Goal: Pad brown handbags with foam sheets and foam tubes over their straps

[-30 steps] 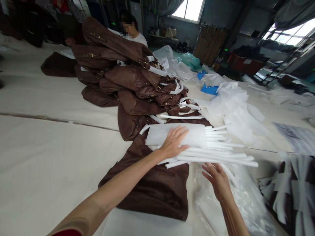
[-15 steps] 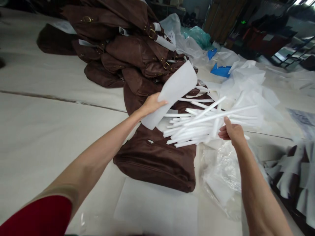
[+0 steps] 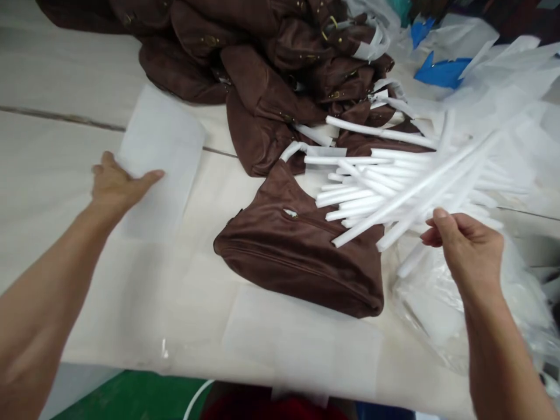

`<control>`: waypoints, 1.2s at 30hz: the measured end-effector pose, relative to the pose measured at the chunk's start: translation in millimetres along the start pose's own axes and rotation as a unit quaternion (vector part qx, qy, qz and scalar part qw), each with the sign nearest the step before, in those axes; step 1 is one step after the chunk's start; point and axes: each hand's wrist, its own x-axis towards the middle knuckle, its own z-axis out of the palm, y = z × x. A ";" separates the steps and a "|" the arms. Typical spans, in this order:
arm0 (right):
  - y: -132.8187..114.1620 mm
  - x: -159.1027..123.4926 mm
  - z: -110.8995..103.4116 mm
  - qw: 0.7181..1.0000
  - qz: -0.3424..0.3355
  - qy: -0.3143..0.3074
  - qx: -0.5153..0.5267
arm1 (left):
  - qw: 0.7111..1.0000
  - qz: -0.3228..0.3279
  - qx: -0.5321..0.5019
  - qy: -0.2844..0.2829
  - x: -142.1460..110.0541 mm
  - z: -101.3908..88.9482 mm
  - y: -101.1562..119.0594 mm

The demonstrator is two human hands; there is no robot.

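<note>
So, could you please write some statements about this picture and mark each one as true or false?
1. The left hand is spread at the edge of a white sheet. True.
2. The white rods lie near the right hand. True.
3. The front brown bag is completely clear of the white rods. False: some rods lie over part of it.
4. The blue pieces lie between the two hands. False: they lie beyond the white rods.
5. Gold-coloured fittings show on the piled brown bags. True.

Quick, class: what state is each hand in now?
Left hand: open, spread over the white sheet.
Right hand: curled beside the white rods; grip cannot be told.
</note>
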 end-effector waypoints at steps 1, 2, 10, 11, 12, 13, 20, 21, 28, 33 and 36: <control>-2.4 -9.3 -0.1 1.000 -0.009 0.010 -0.012 | 1.000 -0.016 0.002 0.004 -9.1 0.5 -5.3; -4.5 -18.9 -0.9 0.999 -0.017 0.017 -0.023 | 0.999 -0.031 -0.003 0.011 -19.7 -0.5 -8.7; 8.0 -112.5 -16.0 0.988 -0.097 0.016 -0.116 | 0.960 0.250 -0.103 0.078 -122.7 0.9 -15.8; 12.9 -123.6 -16.3 0.985 -0.106 -0.006 -0.134 | 0.956 0.260 -0.119 0.069 -138.2 2.6 -14.1; 18.2 -133.5 -16.0 0.982 -0.116 -0.031 -0.149 | 0.954 0.261 -0.136 0.053 -153.8 3.7 -11.8; 23.7 -142.2 -15.1 0.978 -0.125 -0.050 -0.159 | 0.953 0.259 -0.151 0.032 -169.2 4.0 -9.0; 71.4 -190.1 -9.9 0.971 -0.154 -0.099 -0.155 | 0.945 0.244 -0.216 -0.032 -249.2 -1.6 -12.9; 80.1 -198.0 -9.4 0.971 -0.160 -0.098 -0.151 | 0.944 0.242 -0.221 -0.039 -257.2 -0.6 -17.8; 141.3 -237.2 15.9 0.956 -0.255 -0.087 -0.115 | 0.933 0.249 -0.245 -0.089 -307.7 25.3 -47.6; 160.7 -228.2 42.1 0.946 -0.244 -0.088 -0.194 | 0.937 0.278 -0.164 -0.136 -318.4 43.1 -37.2; 163.4 -220.1 41.7 0.943 -0.229 -0.095 -0.223 | 0.940 0.263 -0.113 -0.185 -312.9 41.0 -22.3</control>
